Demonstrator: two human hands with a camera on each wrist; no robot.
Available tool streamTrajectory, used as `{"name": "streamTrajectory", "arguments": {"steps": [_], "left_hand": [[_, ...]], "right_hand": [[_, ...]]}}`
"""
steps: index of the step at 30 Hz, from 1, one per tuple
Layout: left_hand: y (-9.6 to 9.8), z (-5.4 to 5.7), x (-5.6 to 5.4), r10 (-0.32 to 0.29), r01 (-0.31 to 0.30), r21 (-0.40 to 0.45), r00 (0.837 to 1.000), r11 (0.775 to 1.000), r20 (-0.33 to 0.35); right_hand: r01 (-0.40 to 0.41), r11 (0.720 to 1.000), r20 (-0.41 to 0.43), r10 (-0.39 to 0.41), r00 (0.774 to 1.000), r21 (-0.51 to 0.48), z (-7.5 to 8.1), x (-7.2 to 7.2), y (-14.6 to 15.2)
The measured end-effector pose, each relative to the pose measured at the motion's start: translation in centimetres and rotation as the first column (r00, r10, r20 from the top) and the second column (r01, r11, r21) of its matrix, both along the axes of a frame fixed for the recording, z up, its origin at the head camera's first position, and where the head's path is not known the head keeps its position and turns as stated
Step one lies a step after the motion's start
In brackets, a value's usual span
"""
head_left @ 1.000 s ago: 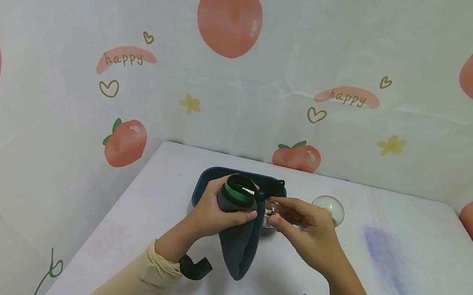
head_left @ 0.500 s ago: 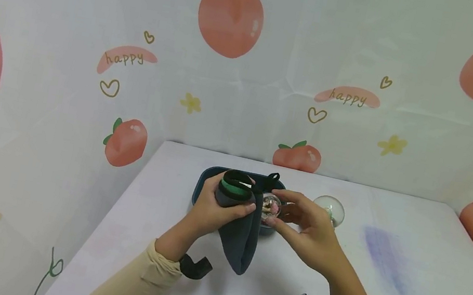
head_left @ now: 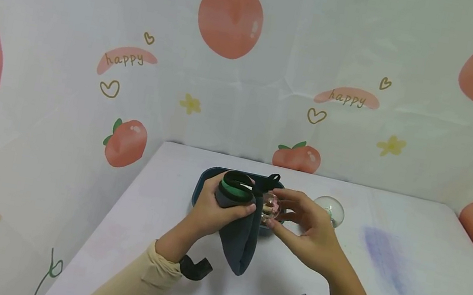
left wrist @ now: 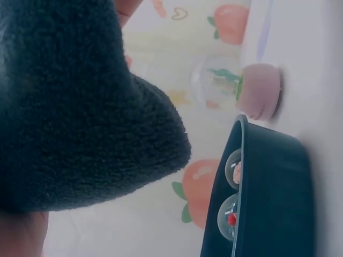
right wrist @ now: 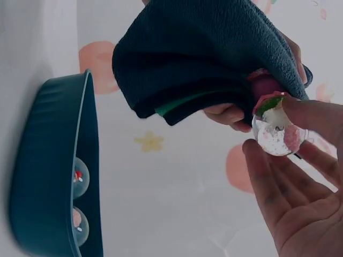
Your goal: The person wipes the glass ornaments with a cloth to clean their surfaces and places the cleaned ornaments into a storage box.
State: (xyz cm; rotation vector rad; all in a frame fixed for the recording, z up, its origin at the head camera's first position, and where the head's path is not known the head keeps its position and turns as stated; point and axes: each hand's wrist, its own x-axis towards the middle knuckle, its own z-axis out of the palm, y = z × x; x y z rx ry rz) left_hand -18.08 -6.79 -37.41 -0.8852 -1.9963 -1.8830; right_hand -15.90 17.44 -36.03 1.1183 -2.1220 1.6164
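My left hand grips a bunched dark teal cleaning cloth with black edging, a green inner side and a hanging loop. A corner of the cloth droops below the hand. From the right, my right hand pinches the glass dome of a small snow globe between thumb and fingers. The globe has pink and white shapes inside. Its reddish-pink base lies against the cloth, which partly covers it in the right wrist view. Both hands hold their things above the table, in front of the dark teal basin.
Two clear domes, one with a red figure and one with a pink figure, show inside the basin. Right of it, on the white table, stands another snow globe with a pink base. A fruit-print backdrop hangs behind.
The globe in my right hand has turned, bringing its pink inside into sight. The cloth has shifted slightly left, and its loop stands higher. The basin and the globe on the table stay put.
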Motion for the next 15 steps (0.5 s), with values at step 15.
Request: {"name": "streamTrajectory", "arguments": {"steps": [15], "left_hand": [[0.05, -0.03, -0.07, 0.0, 0.0, 0.006, 1.0, 1.0, -0.018]], "right_hand": [[0.059, 0.997, 0.016, -0.059, 0.998, 0.054, -0.06, 0.04, 0.08]]}}
